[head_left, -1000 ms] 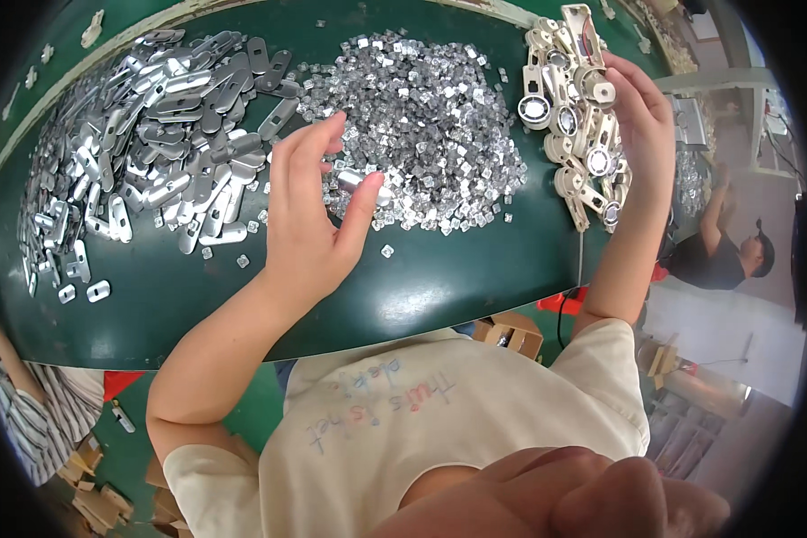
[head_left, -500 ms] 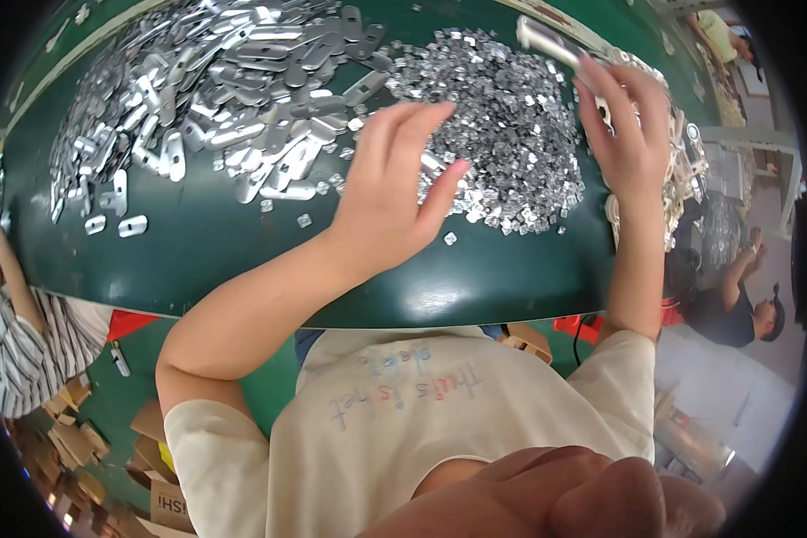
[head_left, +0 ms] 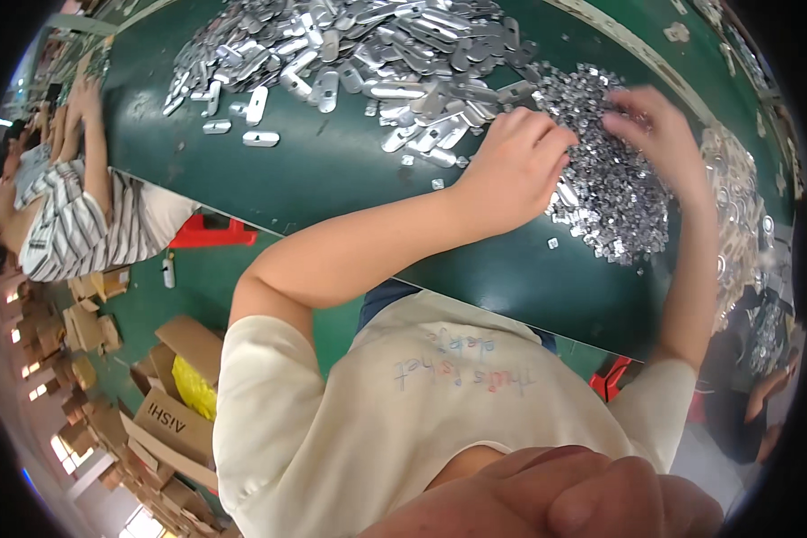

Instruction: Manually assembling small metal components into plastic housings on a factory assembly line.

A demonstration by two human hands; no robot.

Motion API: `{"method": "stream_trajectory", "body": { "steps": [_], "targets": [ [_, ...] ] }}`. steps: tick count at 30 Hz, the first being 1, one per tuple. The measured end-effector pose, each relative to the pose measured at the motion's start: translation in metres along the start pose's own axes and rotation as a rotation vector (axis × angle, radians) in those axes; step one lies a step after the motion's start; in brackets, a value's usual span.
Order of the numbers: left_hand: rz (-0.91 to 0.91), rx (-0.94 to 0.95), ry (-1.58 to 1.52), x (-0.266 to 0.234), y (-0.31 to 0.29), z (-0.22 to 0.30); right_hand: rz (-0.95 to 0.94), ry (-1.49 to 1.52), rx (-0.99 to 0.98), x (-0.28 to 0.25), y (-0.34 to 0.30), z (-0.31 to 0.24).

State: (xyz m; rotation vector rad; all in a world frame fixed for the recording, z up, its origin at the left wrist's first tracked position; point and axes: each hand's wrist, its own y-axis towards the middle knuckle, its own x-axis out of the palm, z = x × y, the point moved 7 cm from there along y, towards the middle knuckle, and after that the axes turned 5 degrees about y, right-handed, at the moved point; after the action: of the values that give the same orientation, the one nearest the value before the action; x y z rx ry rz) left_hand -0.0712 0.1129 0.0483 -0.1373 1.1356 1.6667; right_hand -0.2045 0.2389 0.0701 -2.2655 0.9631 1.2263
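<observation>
My left hand (head_left: 516, 170) is closed, fingers bent down at the near left side of a pile of small shiny metal squares (head_left: 614, 193). A bright metal piece (head_left: 566, 193) shows just beside its fingertips; whether the fingers grip it is hidden. Over the far right part of that pile is my right hand (head_left: 662, 139), its curled fingers smeared by motion. What the right fingers hold, if anything, cannot be made out. Left of the small squares spreads a heap of oblong silver metal plates (head_left: 403, 90) with holes in them.
Pale, ring-holed parts (head_left: 735, 206) are heaped beyond my right forearm. The green table (head_left: 332, 170) ends close to my body. At the left, a person in a striped shirt (head_left: 72, 229) works at the same table. A red stool (head_left: 211, 231) and open cardboard boxes (head_left: 175, 421) stand below.
The view has turned, shifting the table's contents rightward. My right hand has come from the pale heap, where it held a long pale piece, to the small squares. My left fingers have closed.
</observation>
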Motion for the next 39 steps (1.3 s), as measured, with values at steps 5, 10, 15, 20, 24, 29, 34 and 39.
{"method": "stream_trajectory", "body": {
  "steps": [5, 10, 15, 20, 24, 29, 34, 39],
  "targets": [
    [-0.170, -0.062, 0.263, -0.031, 0.035, -0.006, 0.300, -0.174, -0.185, 0.011, -0.057, -0.012],
    [-0.338, -0.169, 0.480, -0.035, 0.055, -0.042, 0.454, -0.243, -0.277, 0.002, -0.071, -0.007],
    [-0.377, -0.224, 0.419, 0.003, 0.053, -0.057, 0.453, -0.088, -0.169, 0.007, -0.081, 0.005],
    [-0.430, -0.351, 0.296, 0.001, 0.051, -0.069, 0.418, -0.148, -0.108, 0.010, -0.087, 0.006],
    [-0.227, -0.389, 0.093, -0.008, 0.049, -0.059, 0.455, -0.187, -0.156, 0.006, -0.083, 0.006],
    [-0.277, -0.575, -0.816, 0.003, 0.036, -0.015, 0.545, 0.028, -0.084, 0.000, -0.088, 0.016],
    [-0.234, -0.503, -0.868, 0.003, 0.026, 0.002, 0.252, 0.745, 0.197, 0.011, -0.084, 0.023],
    [-0.234, -0.523, -0.828, 0.007, 0.018, 0.012, 0.127, 1.087, 0.085, 0.019, -0.092, -0.012]
  ]
}}
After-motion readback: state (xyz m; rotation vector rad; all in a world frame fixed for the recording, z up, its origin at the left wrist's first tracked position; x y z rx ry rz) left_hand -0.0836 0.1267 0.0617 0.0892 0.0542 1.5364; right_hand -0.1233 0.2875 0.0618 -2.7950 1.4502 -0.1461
